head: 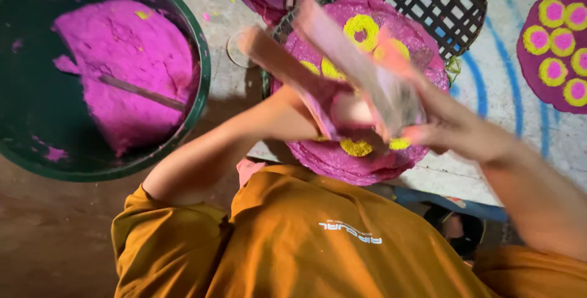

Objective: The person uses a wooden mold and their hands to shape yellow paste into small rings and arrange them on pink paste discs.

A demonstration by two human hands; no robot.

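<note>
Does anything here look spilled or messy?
Yes. Pink paste is smeared on the green tub's inner wall, and yellow and pink crumbs lie scattered on the pale work surface beside it. The blurred hands hide the middle.

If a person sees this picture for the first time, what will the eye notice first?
First comes the bright pink paste in the big green basin at upper left. Then the round pink disc with yellow rings at the centre, on a dark lattice tray. Above the disc, the left hand and right hand hold blurred flat sticks.
</note>
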